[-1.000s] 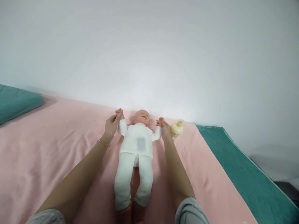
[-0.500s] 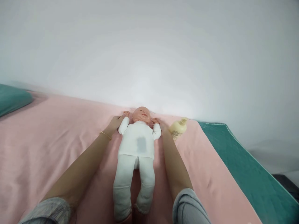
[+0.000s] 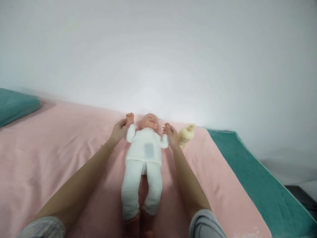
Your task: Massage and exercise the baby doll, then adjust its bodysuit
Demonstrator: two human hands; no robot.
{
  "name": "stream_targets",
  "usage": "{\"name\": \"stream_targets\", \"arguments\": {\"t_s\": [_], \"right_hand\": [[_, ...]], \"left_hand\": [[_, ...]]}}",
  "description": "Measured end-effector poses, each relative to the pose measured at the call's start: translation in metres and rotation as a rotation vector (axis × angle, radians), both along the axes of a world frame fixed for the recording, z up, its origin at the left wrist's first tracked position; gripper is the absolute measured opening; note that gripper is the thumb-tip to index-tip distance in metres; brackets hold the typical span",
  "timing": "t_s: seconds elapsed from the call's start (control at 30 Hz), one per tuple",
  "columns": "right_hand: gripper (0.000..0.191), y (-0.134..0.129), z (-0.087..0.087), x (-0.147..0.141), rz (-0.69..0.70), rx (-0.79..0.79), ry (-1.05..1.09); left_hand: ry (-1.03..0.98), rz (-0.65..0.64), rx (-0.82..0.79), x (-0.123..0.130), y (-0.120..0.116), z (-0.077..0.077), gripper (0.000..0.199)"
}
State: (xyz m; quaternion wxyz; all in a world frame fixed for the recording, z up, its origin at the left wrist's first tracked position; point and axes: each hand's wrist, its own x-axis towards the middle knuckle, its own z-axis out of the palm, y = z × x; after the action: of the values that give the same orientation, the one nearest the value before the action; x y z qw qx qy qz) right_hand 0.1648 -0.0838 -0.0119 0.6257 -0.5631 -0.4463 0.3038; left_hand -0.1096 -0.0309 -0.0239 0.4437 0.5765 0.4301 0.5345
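A baby doll [image 3: 143, 148] in a white top and white trousers lies on its back, head toward the wall, with a grey patch on its chest. My left hand [image 3: 119, 131] is closed round the doll's wrist on the left, thumb and fingers on either side of it. On the other side my right hand [image 3: 172, 135] grips the doll's other hand, whose small fingers show past my fingertips. Both doll arms are bent up beside its head. Just right of my right hand a pale yellow bottle [image 3: 186, 135] leans at a tilt.
A pink sheet [image 3: 61, 138] covers the surface beneath the doll. Green cloth [image 3: 247, 165] shows along the right side, and a green cushion-like thing [image 3: 17, 105] lies at the far left. A white wall [image 3: 153, 56] rises behind.
Both my hands now wrap the doll's wrists and hands more visibly. The doll's left-side arm has been drawn up and outward, away from its head. The view has shifted slightly.
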Motion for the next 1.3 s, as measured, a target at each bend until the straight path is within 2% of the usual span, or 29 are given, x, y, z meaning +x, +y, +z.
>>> {"name": "stream_targets", "arguments": {"t_s": [0.1, 0.2, 0.3, 0.43, 0.57, 0.67, 0.77, 0.83, 0.9, 1.03, 1.1, 1.17, 1.3], "right_hand": [[0.046, -0.019, 0.005, -0.002, 0.006, 0.019, 0.003], [0.046, -0.049, 0.005, -0.008, -0.016, 0.068, -0.054], [0.047, -0.086, 0.002, -0.015, -0.028, 0.060, -0.099], [0.053, -0.134, -0.011, -0.027, -0.042, -0.040, -0.158], [0.064, -0.167, -0.033, -0.033, -0.036, -0.205, -0.279], [0.070, -0.181, -0.044, -0.036, -0.007, -0.231, -0.334], [0.072, -0.188, -0.044, -0.039, -0.017, -0.218, -0.359], [0.069, -0.189, -0.041, -0.038, -0.032, -0.211, -0.384], [0.061, -0.187, -0.038, -0.034, -0.081, -0.221, -0.405], [0.033, -0.177, -0.033, -0.011, -0.221, -0.280, -0.439], [0.022, -0.170, -0.029, 0.005, -0.220, -0.287, -0.357], [0.017, -0.161, -0.024, 0.022, -0.179, -0.293, -0.207], [0.028, -0.144, -0.012, 0.051, -0.086, -0.319, -0.067]], "left_hand": [[-0.001, 0.058, 0.036, -0.009, -0.016, 0.006, 0.063], [0.073, 0.109, 0.091, -0.021, -0.042, 0.011, 0.065], [0.264, 0.189, 0.103, -0.032, -0.076, 0.015, 0.064], [0.572, 0.260, -0.018, -0.043, -0.124, 0.015, 0.070], [0.741, 0.166, -0.130, -0.046, -0.159, 0.006, 0.075], [0.813, 0.081, -0.167, -0.043, -0.173, -0.002, 0.077], [0.836, 0.100, -0.131, -0.041, -0.174, -0.007, 0.077], [0.774, 0.109, -0.120, -0.045, -0.166, -0.009, 0.078], [0.645, 0.114, -0.140, -0.053, -0.155, -0.010, 0.083], [0.274, 0.161, -0.257, -0.079, -0.128, -0.008, 0.092], [0.180, 0.245, -0.288, -0.092, -0.116, -0.007, 0.086], [0.149, 0.311, -0.288, -0.103, -0.106, -0.008, 0.071], [0.133, 0.296, -0.292, -0.114, -0.090, -0.014, 0.046]]}}
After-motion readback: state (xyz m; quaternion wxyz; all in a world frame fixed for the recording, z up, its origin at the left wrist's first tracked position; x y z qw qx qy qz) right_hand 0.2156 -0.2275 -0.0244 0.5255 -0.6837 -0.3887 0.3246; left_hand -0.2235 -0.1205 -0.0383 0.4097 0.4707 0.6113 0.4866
